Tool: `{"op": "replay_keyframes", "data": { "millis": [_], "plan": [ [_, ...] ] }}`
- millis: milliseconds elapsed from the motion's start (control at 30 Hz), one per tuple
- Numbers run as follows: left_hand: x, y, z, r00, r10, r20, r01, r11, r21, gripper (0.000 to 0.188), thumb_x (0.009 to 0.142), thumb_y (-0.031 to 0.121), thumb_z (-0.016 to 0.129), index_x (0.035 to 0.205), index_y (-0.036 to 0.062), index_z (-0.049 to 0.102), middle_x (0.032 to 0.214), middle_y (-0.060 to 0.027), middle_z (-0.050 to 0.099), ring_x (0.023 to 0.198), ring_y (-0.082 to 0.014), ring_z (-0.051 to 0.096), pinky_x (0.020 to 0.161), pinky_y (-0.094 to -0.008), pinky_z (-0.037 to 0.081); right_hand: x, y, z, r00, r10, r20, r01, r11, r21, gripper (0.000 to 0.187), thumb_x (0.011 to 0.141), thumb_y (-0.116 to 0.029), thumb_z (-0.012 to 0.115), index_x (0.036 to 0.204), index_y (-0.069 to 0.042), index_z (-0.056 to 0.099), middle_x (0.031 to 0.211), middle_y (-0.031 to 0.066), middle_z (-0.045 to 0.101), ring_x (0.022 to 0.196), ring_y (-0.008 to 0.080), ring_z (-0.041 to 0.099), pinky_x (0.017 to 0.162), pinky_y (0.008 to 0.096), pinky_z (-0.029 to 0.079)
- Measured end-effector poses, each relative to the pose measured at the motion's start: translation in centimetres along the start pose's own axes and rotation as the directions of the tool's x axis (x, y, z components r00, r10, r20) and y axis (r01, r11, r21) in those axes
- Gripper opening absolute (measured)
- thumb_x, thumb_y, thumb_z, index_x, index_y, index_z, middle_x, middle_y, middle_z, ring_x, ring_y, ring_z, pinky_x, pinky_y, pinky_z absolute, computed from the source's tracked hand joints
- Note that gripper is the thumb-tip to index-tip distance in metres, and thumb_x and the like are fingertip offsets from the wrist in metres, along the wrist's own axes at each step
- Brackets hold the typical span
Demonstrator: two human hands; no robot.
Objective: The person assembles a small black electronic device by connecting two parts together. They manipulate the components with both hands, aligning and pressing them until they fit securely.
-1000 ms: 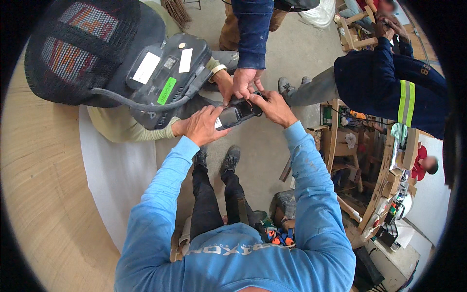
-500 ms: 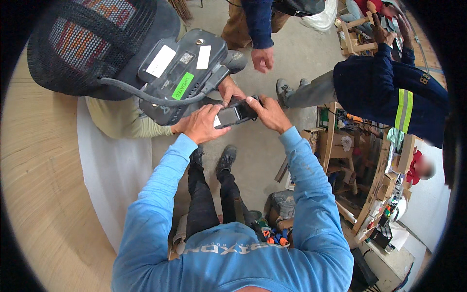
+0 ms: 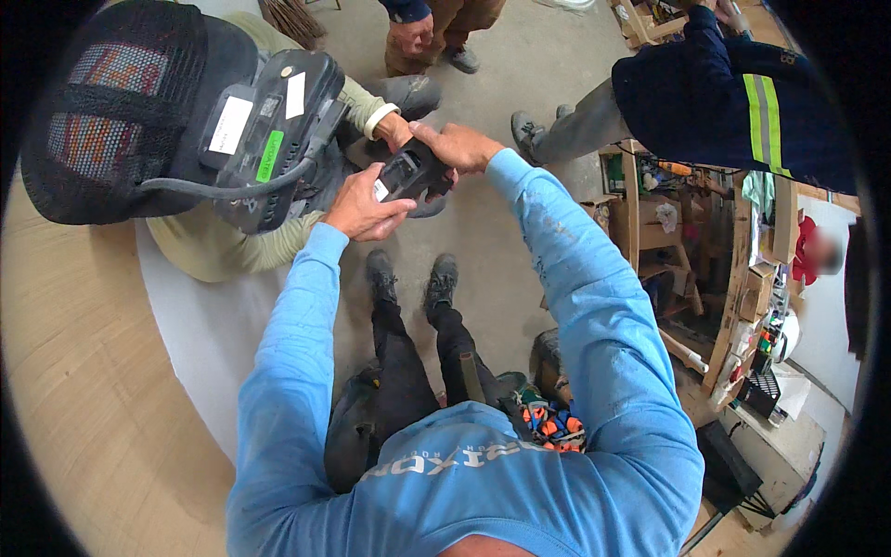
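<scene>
The black device (image 3: pixel 406 170) had been turned to a steeper slant, its left end gripped by the left hand (image 3: pixel 364 204), its right end by the right hand (image 3: pixel 462 148).

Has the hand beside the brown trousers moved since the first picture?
Yes: against the broom, the co-worker's hand has moved up the view, away from the black handheld device.

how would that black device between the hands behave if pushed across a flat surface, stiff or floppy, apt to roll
The black device looks hard-cased, so it would probably stay stiff. Its boxy, flat-sided shape suggests it would slide rather than roll. The glossy-looking patch on its face may be slippery under the left hand or right hand.
</scene>
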State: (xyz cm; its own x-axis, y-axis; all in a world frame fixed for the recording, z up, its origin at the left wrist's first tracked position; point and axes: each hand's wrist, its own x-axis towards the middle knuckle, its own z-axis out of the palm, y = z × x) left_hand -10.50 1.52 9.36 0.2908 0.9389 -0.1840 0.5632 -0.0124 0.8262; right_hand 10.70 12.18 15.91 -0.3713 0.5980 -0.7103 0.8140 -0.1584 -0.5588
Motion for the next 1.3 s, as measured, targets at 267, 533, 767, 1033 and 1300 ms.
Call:
{"op": "replay_keyframes", "data": {
  "millis": [267,533,767,1033,1300],
  "plan": [
    [-0.2,-0.4,0.6,0.998,-0.045,-0.036,0.041,0.995,-0.086,0.101,0.063,0.048,0.089,0.138,-0.0024,0.045,0.113,-0.0268,0.067,0.107,-0.0379,0.067,0.091,-0.0414,0.052,2.0,1.3,1.8,1.000,0.005,0.002,-0.005,0.999,-0.042,0.097,0.093,-0.074,0.021,0.071,0.007,0.069,0.064,0.0191,0.066,0.063,0.0298,0.069,0.067,0.0417,0.055],
    [0.3,-1.1,0.9,0.999,-0.034,-0.028,0.031,0.994,-0.103,0.107,0.059,0.049,0.092,0.140,-0.0012,0.043,0.119,-0.0261,0.065,0.112,-0.0358,0.065,0.094,-0.0405,0.051,2.2,1.1,2.7,0.993,0.057,-0.100,-0.065,0.995,-0.078,0.099,0.094,-0.075,0.018,0.068,0.004,0.071,0.063,0.0168,0.066,0.074,0.0299,0.071,0.082,0.0417,0.053],
    [0.6,-1.7,1.1,0.999,-0.015,-0.028,0.011,0.986,-0.164,0.106,0.060,0.046,0.092,0.142,-0.0004,0.042,0.119,-0.0256,0.065,0.112,-0.0350,0.065,0.095,-0.0395,0.051,1.9,1.2,2.9,0.999,-0.028,-0.019,0.025,0.986,-0.168,0.087,0.097,-0.066,0.021,0.100,0.005,0.070,0.091,0.0252,0.071,0.089,0.0375,0.070,0.088,0.0449,0.051],
    [1.2,-1.0,1.0,1.000,-0.013,-0.013,0.013,0.999,-0.046,0.105,0.061,0.046,0.091,0.141,-0.0013,0.043,0.115,-0.0267,0.066,0.106,-0.0383,0.067,0.092,-0.0415,0.052,1.0,1.6,3.7,0.994,-0.084,-0.064,0.076,0.990,-0.123,0.073,0.102,-0.059,0.014,0.126,-0.008,0.061,0.101,0.0279,0.069,0.102,0.0433,0.065,0.096,0.0495,0.046],
    [0.9,-0.2,1.2,0.996,-0.056,-0.070,0.051,0.996,-0.073,0.080,0.065,0.041,0.090,0.122,-0.0031,0.056,0.099,-0.0240,0.070,0.092,-0.0330,0.072,0.080,-0.0405,0.055,1.3,0.7,3.7,0.996,-0.064,-0.055,0.054,0.985,-0.166,0.075,0.103,-0.056,0.011,0.128,-0.005,0.059,0.096,0.0246,0.071,0.097,0.0404,0.068,0.095,0.0486,0.048]
  ]
}}
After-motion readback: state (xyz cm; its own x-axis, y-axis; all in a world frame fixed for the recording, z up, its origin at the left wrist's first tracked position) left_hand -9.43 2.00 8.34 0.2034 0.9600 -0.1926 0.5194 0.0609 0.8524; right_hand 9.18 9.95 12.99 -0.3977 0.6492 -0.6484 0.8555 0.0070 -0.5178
